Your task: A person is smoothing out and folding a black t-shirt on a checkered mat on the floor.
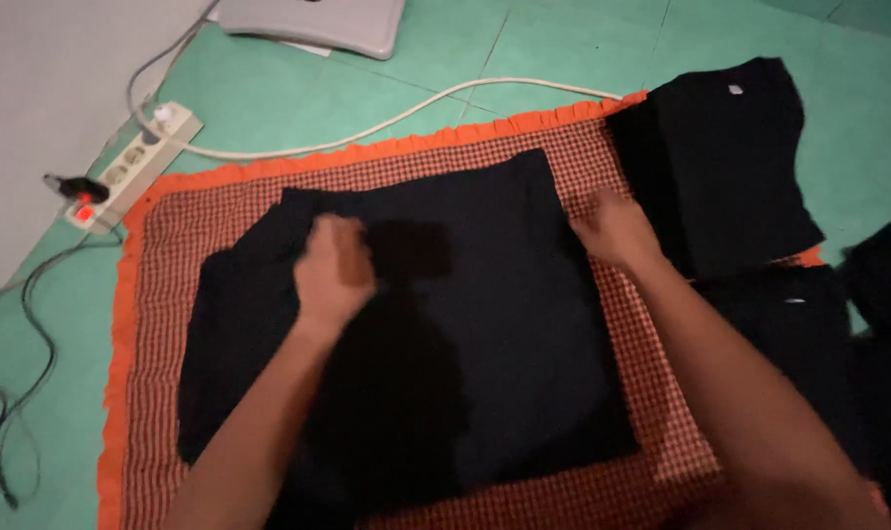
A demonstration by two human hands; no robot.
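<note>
Four black garments (436,324), one checked cloth (171,294), one power strip (131,162).

I can't make out my left hand (334,270) properly: it's smeared with motion blur at centre frame, fingers lost. My right hand (614,231) hides the black cloth's (485,324) right edge. Both forearms run off the bottom edge. A grey flat device (313,22) is cut by the top edge. At far right, a dark pile of garments (882,334) runs out of frame. The checked mat (171,324) runs off the bottom too.
</note>
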